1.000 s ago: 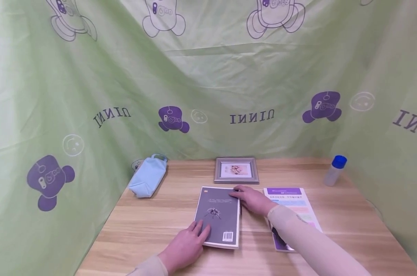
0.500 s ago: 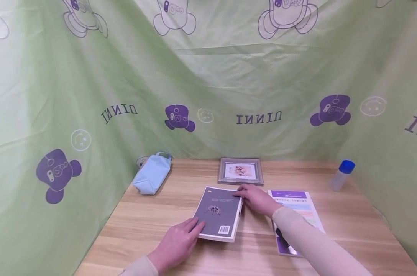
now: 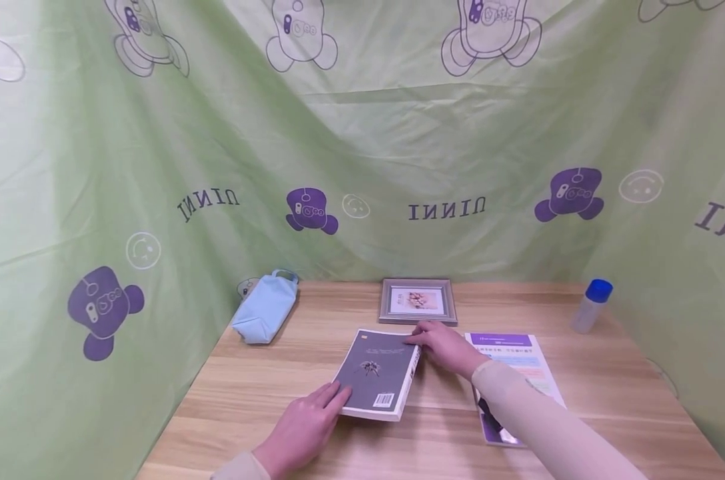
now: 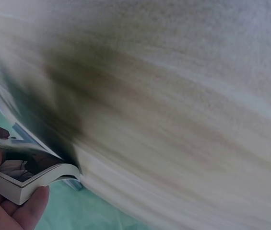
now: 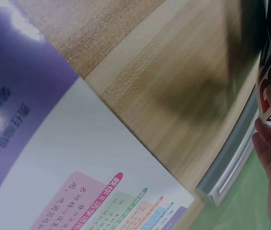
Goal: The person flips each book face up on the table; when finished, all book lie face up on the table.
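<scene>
A: Status of the book [image 3: 376,374]?

B: It lies mid-table [image 3: 266,393], near edge raised. Left hand [image 3: 299,430] grips the near left corner, thumb beneath; right hand [image 3: 443,345] rests relaxed fingers on the far right corner. Judged step: lifting. A firmer two-hand hold is probably needed.

A: Obstructions?

B: Picture frame [image 3: 418,301] just behind, leaflet [image 3: 515,373] to the right. Pouch [image 3: 264,314] and bottle [image 3: 590,305] stand well apart.
</scene>
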Demonstrator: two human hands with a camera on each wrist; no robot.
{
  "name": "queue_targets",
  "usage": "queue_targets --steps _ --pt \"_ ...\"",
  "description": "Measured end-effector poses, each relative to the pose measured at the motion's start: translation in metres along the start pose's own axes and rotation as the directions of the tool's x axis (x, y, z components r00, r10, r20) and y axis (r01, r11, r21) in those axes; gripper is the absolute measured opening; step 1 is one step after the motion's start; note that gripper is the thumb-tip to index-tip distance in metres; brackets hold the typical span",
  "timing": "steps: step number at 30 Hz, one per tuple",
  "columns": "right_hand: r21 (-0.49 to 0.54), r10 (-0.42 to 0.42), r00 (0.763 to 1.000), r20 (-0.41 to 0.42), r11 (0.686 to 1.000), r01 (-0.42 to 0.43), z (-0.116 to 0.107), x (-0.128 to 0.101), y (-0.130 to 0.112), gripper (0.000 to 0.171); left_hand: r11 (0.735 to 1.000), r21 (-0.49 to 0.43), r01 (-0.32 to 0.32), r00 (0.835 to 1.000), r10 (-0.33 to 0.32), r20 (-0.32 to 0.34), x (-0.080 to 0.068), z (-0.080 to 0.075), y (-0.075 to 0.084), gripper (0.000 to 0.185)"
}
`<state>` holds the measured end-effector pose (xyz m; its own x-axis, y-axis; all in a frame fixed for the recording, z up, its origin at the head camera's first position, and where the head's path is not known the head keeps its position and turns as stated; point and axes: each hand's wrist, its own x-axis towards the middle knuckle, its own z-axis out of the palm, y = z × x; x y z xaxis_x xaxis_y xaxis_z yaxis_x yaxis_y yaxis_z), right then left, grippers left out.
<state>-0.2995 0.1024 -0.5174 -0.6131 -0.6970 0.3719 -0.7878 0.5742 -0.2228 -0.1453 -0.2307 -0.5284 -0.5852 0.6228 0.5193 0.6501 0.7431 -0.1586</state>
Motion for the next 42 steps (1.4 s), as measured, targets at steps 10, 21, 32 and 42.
queue_targets --steps 10,21,32,42 --pt "0.057 0.004 1.000 -0.019 0.998 -0.003 -0.013 0.000 -0.005 0.046 1.000 -0.011 0.001 1.000 -0.001 -0.019 0.010 -0.014 -0.006 0.057" --pt "0.044 -0.003 0.997 -0.082 0.999 0.006 -0.020 0.006 -0.004 0.036 1.000 -0.009 -0.016 0.997 0.015 -0.073 0.015 -0.021 -0.013 0.054" --pt "0.048 -0.041 0.991 -0.128 0.998 0.047 -0.030 0.008 -0.004 0.029 1.000 -0.007 -0.016 0.992 0.015 -0.124 0.021 -0.033 -0.017 0.049" --pt "0.018 -0.057 0.986 -0.157 0.998 0.060 -0.035 0.011 -0.006 0.028 1.000 -0.027 -0.014 0.993 0.010 -0.120 0.025 -0.043 -0.021 0.038"
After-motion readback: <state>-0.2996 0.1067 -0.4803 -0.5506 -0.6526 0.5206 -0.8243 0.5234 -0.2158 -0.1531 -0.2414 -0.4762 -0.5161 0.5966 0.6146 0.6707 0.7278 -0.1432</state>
